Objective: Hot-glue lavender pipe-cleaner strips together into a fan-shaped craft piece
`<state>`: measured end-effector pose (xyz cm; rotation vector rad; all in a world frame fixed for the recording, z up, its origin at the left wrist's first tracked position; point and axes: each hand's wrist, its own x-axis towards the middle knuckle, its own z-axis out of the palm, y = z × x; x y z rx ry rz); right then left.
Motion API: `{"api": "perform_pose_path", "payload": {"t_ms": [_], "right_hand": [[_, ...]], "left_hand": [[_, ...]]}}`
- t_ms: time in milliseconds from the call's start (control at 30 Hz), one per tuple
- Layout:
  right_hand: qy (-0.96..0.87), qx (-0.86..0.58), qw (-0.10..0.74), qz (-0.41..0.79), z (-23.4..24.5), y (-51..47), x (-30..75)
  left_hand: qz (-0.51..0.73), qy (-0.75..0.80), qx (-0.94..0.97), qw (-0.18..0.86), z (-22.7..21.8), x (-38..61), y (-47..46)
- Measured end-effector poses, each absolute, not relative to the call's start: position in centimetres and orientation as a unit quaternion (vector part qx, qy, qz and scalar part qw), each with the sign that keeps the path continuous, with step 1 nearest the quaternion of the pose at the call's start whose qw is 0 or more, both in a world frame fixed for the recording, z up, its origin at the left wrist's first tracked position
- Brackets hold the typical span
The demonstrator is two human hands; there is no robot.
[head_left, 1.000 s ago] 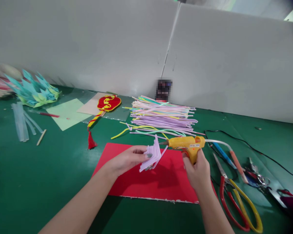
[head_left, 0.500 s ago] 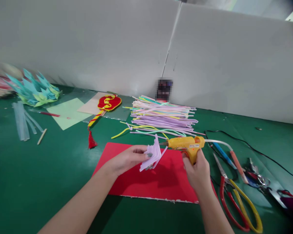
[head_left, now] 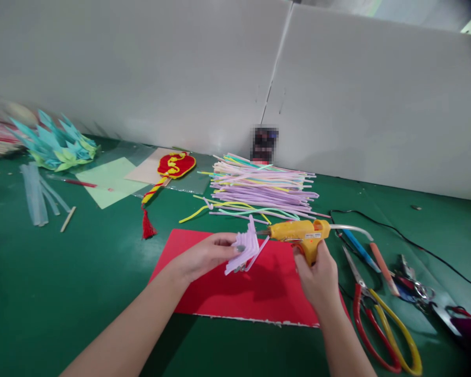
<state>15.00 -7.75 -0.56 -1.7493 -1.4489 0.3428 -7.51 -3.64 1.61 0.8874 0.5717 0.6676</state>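
My left hand [head_left: 204, 256] pinches a folded lilac pipe-cleaner piece [head_left: 246, 248] and holds it above a red sheet [head_left: 251, 290] on the green table. My right hand [head_left: 317, 277] grips the handle of a yellow glue gun [head_left: 300, 231]. The gun's nozzle points left and touches the upper edge of the lilac piece. A clear glue stick juts from the back of the gun.
A pile of pastel pipe cleaners [head_left: 262, 186] lies behind the red sheet. Red-and-yellow scissors [head_left: 380, 319] and other tools lie at the right, with a black cord [head_left: 400, 235]. At the left lie glue sticks [head_left: 37, 193], a teal paper craft [head_left: 57, 144] and a red-yellow ornament [head_left: 172, 166].
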Motion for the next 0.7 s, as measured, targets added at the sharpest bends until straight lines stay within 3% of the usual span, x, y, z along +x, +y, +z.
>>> {"api": "perform_pose_path", "payload": {"t_ms": [700], "right_hand": [[-0.585, -0.687, 0.414, 0.123, -0.76, -7.76, 15.06]], "left_hand": [[0.323, 0.281, 0.404, 0.808, 1.7, -7.42, -3.57]]}}
